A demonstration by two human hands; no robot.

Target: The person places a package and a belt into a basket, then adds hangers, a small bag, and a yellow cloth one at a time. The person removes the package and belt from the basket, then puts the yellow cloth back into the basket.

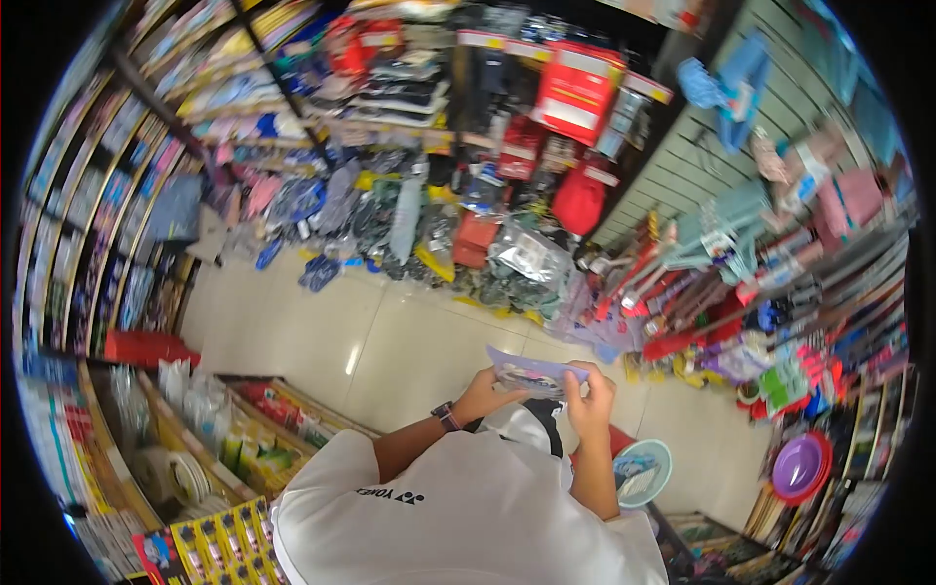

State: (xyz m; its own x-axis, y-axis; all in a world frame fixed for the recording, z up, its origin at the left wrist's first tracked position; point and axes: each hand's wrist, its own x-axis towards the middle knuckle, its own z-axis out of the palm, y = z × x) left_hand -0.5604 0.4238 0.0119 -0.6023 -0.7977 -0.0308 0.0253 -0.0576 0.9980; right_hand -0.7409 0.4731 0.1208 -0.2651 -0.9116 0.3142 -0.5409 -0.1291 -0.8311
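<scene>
Both hands hold up a small flat package (531,374) in front of my chest. It has a purple card edge and a clear front; its contents are too blurred to name. My left hand (483,395), with a dark watch on the wrist, grips the package's left end. At the other end, the thumb and fingers of my right hand (590,398) are closed on the card. Below my right forearm stands a pale green bucket (643,472) with packaged items inside.
Bagged goods (390,219) are heaped along the far shelf's foot. Pale floor tiles (409,341) lie ahead. Mops and brushes (712,234) hang at right, above a purple basin (798,465). Wooden bins (263,414) and a red cylinder (151,348) stand at left.
</scene>
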